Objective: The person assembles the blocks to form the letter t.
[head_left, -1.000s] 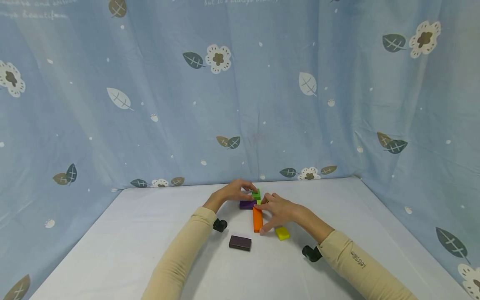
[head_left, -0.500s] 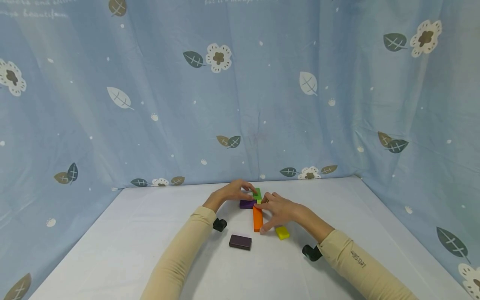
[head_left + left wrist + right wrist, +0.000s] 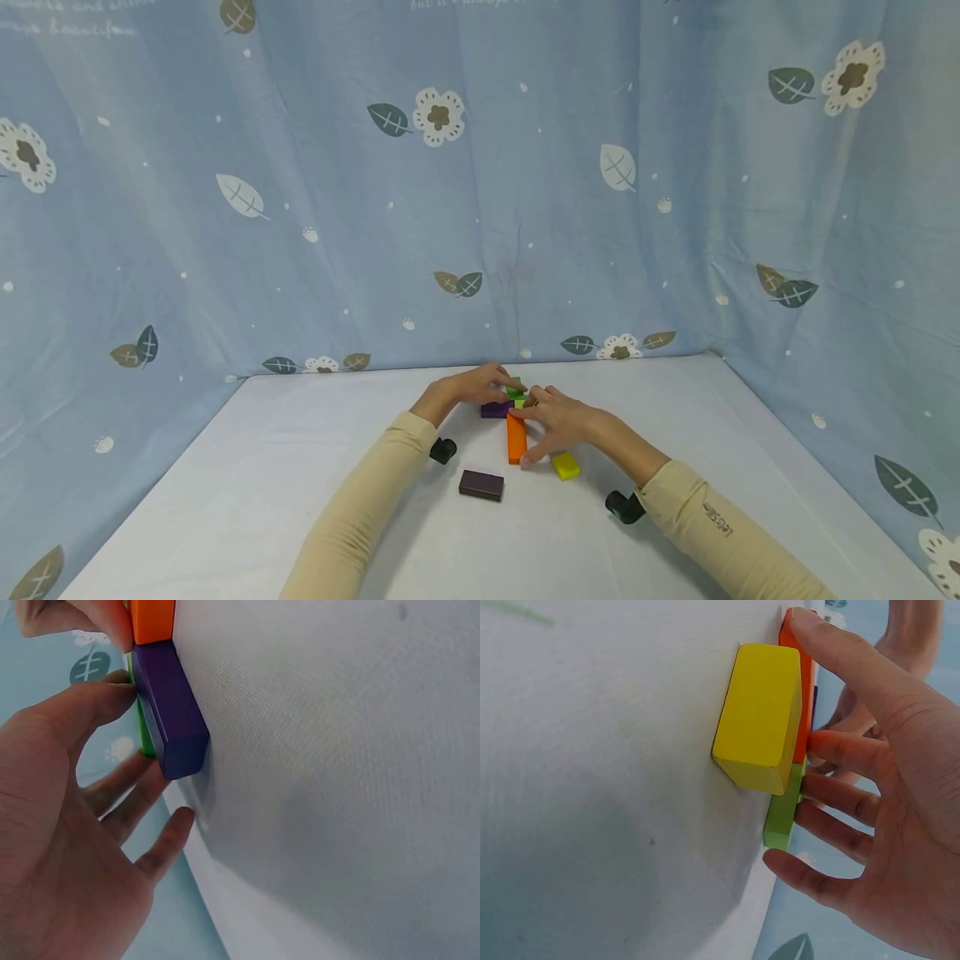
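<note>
Extending beyond "LetsSlim" sleeve (image 3: 723,543), fingers (image 3: 849,750) pinch orange block (image 3: 516,440).

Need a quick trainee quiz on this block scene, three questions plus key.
1. True or false: in the head view, the dark brown block lies apart from every other visible block.
2. In the head view, which block lies to the right of the orange block? A) purple block B) yellow block C) dark brown block
3. Short answer: which hand has its thumb at the orange block's end nearest the person?

Key: 1. True. 2. B. 3. The right hand.
</note>
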Demonstrator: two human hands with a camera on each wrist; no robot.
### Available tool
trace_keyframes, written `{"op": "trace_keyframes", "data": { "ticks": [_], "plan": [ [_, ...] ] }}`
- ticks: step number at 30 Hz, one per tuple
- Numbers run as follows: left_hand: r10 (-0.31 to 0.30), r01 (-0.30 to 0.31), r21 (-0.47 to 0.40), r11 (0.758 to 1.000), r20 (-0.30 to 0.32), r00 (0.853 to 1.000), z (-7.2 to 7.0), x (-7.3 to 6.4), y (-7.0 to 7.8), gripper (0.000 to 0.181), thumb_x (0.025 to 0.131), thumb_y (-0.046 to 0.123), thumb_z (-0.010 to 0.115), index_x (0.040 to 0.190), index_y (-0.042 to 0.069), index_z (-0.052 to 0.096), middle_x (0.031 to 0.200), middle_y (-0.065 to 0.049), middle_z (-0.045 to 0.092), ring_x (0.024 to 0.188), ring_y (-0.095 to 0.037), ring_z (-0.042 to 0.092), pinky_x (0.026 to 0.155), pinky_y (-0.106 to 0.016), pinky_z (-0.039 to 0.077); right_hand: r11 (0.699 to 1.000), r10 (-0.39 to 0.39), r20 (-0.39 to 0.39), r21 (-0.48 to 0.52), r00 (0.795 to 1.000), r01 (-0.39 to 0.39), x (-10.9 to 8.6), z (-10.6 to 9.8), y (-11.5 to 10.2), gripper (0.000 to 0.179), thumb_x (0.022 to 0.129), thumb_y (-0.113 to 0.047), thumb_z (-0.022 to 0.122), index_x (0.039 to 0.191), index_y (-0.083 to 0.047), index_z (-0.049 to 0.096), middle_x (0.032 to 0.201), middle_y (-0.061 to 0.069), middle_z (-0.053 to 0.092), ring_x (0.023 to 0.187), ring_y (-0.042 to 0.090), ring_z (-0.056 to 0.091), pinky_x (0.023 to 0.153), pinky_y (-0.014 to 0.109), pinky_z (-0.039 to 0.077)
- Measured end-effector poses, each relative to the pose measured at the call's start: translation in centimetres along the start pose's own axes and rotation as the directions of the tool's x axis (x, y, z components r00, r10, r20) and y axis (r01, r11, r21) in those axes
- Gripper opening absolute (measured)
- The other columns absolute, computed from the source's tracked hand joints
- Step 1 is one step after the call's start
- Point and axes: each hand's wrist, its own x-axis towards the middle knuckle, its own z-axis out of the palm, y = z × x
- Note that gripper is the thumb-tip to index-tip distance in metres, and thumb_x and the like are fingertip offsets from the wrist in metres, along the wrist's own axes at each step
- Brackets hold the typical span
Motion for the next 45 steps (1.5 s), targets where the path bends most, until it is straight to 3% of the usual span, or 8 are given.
{"op": "trace_keyframes", "data": {
  "ticks": [9, 16, 24, 37, 45],
  "plan": [
    [-0.020, 0.020, -0.008, 1.000, 0.005, 1.000, 0.4, 0.0, -0.4, 0.036, 0.099, 0.021, 0.057, 0.135, 0.026, 0.062, 0.137, -0.010, 0.048, 0.122, -0.025, 0.049, 0.106, -0.042, 0.042, 1.000, 0.007, 0.015, -0.018, 1.000, -0.007, 0.1, 0.0, -0.1, 0.087, 0.070, -0.068, 0.075, 0.143, -0.026, 0.052, 0.123, -0.001, 0.049, 0.111, 0.019, 0.043, 0.091, 0.035, 0.049],
    [0.032, -0.032, 0.007, 0.999, -0.006, 0.999, 0.2, -0.1, -0.4, 0.036, 0.100, 0.019, 0.057, 0.136, 0.022, 0.061, 0.140, -0.013, 0.050, 0.127, -0.027, 0.047, 0.108, -0.043, 0.042, 0.999, 0.000, 0.013, -0.041, 1.000, 0.001, 0.2, -0.2, -0.2, 0.087, 0.070, -0.069, 0.075, 0.142, -0.026, 0.053, 0.123, -0.002, 0.049, 0.113, 0.019, 0.044, 0.092, 0.036, 0.050],
    [-0.030, 0.030, -0.032, 0.999, -0.007, 1.000, 0.2, -0.5, -0.6, 0.038, 0.099, 0.024, 0.058, 0.138, 0.026, 0.058, 0.146, -0.009, 0.047, 0.133, -0.028, 0.045, 0.111, -0.046, 0.039, 0.999, 0.025, 0.020, -0.027, 0.999, -0.024, 0.2, -0.2, -0.2, 0.087, 0.069, -0.070, 0.074, 0.142, -0.029, 0.053, 0.128, -0.003, 0.048, 0.117, 0.021, 0.044, 0.096, 0.041, 0.050],
    [-0.007, 0.007, -0.036, 0.999, -0.002, 1.000, 0.1, -0.7, -0.7, 0.039, 0.100, 0.024, 0.057, 0.139, 0.023, 0.057, 0.148, -0.010, 0.046, 0.135, -0.029, 0.044, 0.112, -0.048, 0.038, 1.000, 0.025, 0.004, 0.002, 1.000, -0.025, 0.1, -0.2, -0.4, 0.083, 0.070, -0.067, 0.077, 0.140, -0.028, 0.056, 0.129, -0.001, 0.049, 0.119, 0.021, 0.044, 0.097, 0.042, 0.050],
    [-0.036, 0.036, -0.021, 0.999, 0.024, 0.999, 0.2, -1.1, -0.7, 0.038, 0.101, 0.031, 0.055, 0.139, 0.029, 0.056, 0.156, -0.006, 0.039, 0.143, -0.030, 0.038, 0.117, -0.052, 0.031, 1.000, 0.030, -0.004, 0.000, 1.000, -0.030, 0.1, 0.0, -0.4, 0.084, 0.069, -0.066, 0.077, 0.141, -0.029, 0.055, 0.129, -0.002, 0.049, 0.119, 0.020, 0.044, 0.098, 0.043, 0.050]
  ]
}}
